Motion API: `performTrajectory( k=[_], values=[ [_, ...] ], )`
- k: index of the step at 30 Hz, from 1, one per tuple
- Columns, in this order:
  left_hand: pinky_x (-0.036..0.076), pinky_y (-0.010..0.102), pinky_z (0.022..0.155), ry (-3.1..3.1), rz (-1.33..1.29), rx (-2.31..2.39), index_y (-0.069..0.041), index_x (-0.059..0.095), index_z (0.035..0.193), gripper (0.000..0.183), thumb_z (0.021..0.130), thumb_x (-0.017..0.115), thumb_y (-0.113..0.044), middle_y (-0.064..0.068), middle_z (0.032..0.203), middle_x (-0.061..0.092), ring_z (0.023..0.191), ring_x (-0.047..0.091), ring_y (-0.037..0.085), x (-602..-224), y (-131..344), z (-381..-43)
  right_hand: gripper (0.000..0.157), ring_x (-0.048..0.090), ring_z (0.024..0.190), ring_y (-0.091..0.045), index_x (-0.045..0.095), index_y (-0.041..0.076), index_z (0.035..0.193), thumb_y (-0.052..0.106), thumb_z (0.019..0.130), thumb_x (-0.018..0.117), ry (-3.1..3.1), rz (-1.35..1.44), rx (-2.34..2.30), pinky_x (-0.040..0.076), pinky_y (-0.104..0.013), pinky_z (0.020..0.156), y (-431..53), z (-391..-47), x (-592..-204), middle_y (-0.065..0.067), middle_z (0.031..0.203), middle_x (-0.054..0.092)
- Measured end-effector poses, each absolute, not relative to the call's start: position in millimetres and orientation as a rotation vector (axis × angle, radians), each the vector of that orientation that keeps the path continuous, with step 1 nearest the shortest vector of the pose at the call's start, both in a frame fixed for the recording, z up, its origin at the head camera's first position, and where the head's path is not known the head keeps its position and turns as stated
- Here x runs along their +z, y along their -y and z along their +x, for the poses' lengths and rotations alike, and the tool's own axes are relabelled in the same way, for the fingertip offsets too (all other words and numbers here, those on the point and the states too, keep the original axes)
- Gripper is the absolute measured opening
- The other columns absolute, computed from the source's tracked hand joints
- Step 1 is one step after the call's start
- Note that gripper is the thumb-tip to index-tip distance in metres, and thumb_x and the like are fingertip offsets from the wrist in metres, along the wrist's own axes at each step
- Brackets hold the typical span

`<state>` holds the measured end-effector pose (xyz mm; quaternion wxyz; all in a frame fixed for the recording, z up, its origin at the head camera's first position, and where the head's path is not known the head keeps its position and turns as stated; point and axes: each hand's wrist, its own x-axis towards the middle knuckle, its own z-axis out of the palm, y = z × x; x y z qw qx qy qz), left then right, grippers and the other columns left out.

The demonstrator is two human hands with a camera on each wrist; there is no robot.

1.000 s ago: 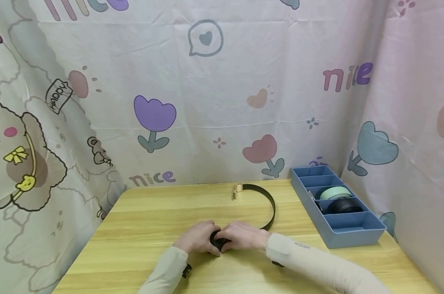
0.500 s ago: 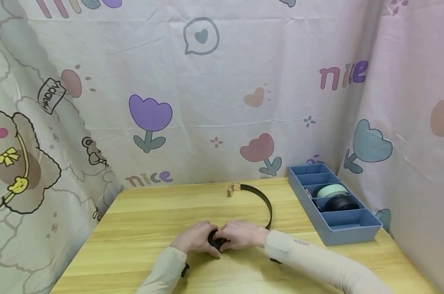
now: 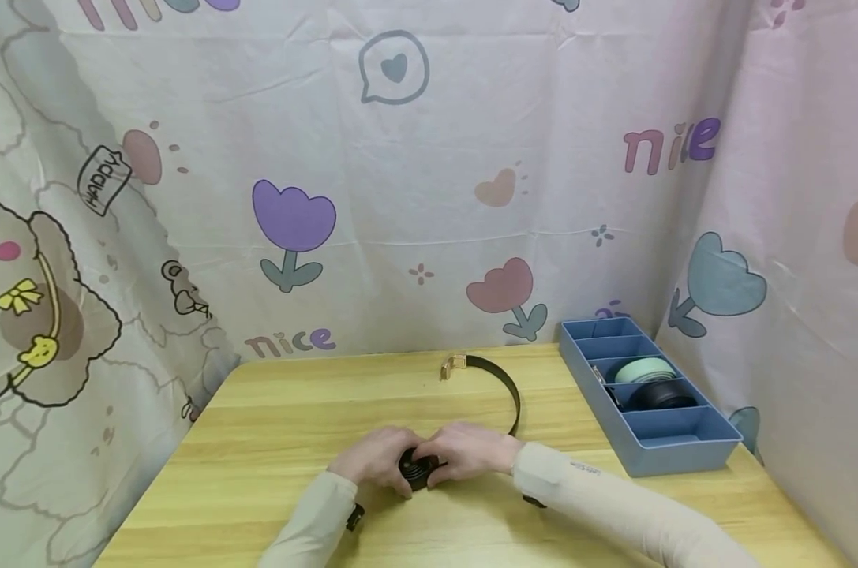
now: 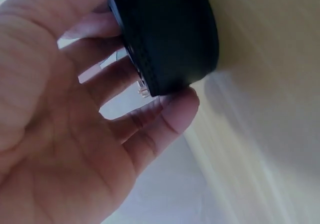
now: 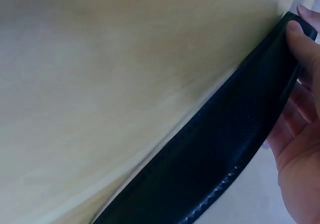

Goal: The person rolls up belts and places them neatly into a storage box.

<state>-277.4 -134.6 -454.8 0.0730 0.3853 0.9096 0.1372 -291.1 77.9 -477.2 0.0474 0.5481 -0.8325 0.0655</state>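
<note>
A black belt [image 3: 508, 386] lies on the wooden table, one end wound into a coil [image 3: 416, 471], with the free strap curving away to a gold buckle [image 3: 453, 364] at the back. My left hand [image 3: 377, 457] holds the coil from the left side. In the left wrist view, thumb and fingers reach around the coil's outer layer [image 4: 170, 39], which stands on edge. My right hand [image 3: 467, 451] grips the coil from the right, where the strap feeds in. The right wrist view has the thumb pressed on the strap [image 5: 215, 144], fingers behind it. The hands partly cover the coil.
A blue-grey divided box [image 3: 623, 442] stands at the table's right side. One compartment holds a rolled light green belt [image 3: 644, 369], another a rolled black belt [image 3: 661, 395]. A patterned curtain [image 3: 400, 158] hangs behind and along both sides of the table [image 3: 294, 402].
The free strap's curve has drawn in slightly to the left. Between my hands the coil has turned a little and shows more of its wound layers. Both hands stay nearly in place.
</note>
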Motion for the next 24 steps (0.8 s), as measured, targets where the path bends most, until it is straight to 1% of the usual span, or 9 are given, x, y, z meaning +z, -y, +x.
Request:
performTrajectory(
  k=[4,7,10,12,14,17,20,22,24],
  values=[
    [0.046,0.023,0.069,-2.789,1.112,0.370,-0.021,0.062,0.092,0.047,0.062,0.090,-0.043,-0.009,0.086,0.058,0.074,0.051,0.004,-457.2,131.3,-276.8,0.033,0.042,0.062,0.010,0.066,0.023,0.112,0.044,0.087,0.070,2.496,1.635,0.161,0.031,-0.006,0.053,-75.7,-289.0,-478.9,0.014,0.082,0.065],
    [0.043,0.023,0.063,-2.847,1.090,0.330,-0.022,0.060,0.088,0.048,0.063,0.087,-0.052,-0.009,0.081,0.054,0.069,0.048,0.005,-459.4,128.7,-275.2,0.031,0.040,0.059,0.009,0.066,0.023,0.108,0.044,0.087,0.070,2.488,1.631,0.170,0.030,-0.006,0.052,-75.2,-288.5,-479.3,0.014,0.079,0.063],
    [0.043,0.024,0.065,-2.858,1.101,0.323,-0.022,0.061,0.089,0.044,0.063,0.089,-0.046,-0.010,0.082,0.055,0.070,0.049,0.005,-459.7,128.0,-273.9,0.031,0.046,0.064,0.009,0.066,0.024,0.110,0.044,0.087,0.070,2.499,1.641,0.168,0.034,-0.006,0.056,-76.1,-289.1,-478.4,0.014,0.083,0.066],
    [0.045,0.025,0.070,-2.837,1.124,0.339,-0.023,0.065,0.094,0.044,0.061,0.090,-0.039,-0.011,0.085,0.059,0.075,0.052,0.004,-459.4,128.9,-273.4,0.033,0.053,0.070,0.008,0.066,0.024,0.114,0.044,0.087,0.070,2.515,1.656,0.177,0.038,-0.006,0.061,-77.2,-290.0,-477.8,0.013,0.090,0.069],
    [0.047,0.026,0.076,-2.804,1.144,0.354,-0.023,0.068,0.101,0.049,0.059,0.092,-0.034,-0.011,0.090,0.062,0.080,0.054,0.004,-458.9,130.5,-273.3,0.036,0.057,0.075,0.007,0.066,0.023,0.117,0.044,0.087,0.071,2.536,1.665,0.192,0.041,-0.007,0.066,-77.9,-290.3,-477.1,0.012,0.096,0.071],
    [0.048,0.027,0.082,-2.770,1.175,0.365,-0.023,0.068,0.107,0.054,0.059,0.092,-0.030,-0.012,0.095,0.064,0.086,0.056,0.004,-458.3,132.4,-273.4,0.036,0.058,0.076,0.008,0.066,0.023,0.117,0.043,0.087,0.071,2.550,1.667,0.208,0.042,-0.007,0.066,-77.4,-290.3,-476.8,0.013,0.096,0.071],
    [0.048,0.026,0.077,-2.776,1.125,0.399,-0.020,0.066,0.101,0.050,0.060,0.092,-0.035,-0.010,0.091,0.061,0.081,0.054,0.004,-458.6,132.1,-273.2,0.031,0.052,0.069,0.010,0.067,0.024,0.113,0.042,0.088,0.071,2.554,1.646,0.199,0.039,-0.007,0.061,-76.1,-290.0,-477.5,0.015,0.090,0.069],
    [0.047,0.026,0.073,-2.812,1.062,0.428,-0.018,0.065,0.096,0.051,0.060,0.091,-0.043,-0.007,0.088,0.060,0.077,0.053,0.005,-460.3,130.7,-272.5,0.029,0.048,0.066,0.011,0.068,0.024,0.111,0.042,0.088,0.070,2.553,1.640,0.192,0.036,-0.006,0.058,-75.6,-289.8,-477.9,0.016,0.086,0.067],
    [0.046,0.026,0.068,-2.854,0.990,0.447,-0.015,0.064,0.093,0.056,0.059,0.089,-0.051,-0.005,0.085,0.058,0.073,0.051,0.007,-462.3,128.8,-271.3,0.028,0.045,0.063,0.011,0.069,0.024,0.112,0.041,0.089,0.070,2.551,1.637,0.190,0.034,-0.006,0.056,-75.7,-289.4,-477.7,0.017,0.085,0.066]
  ],
)
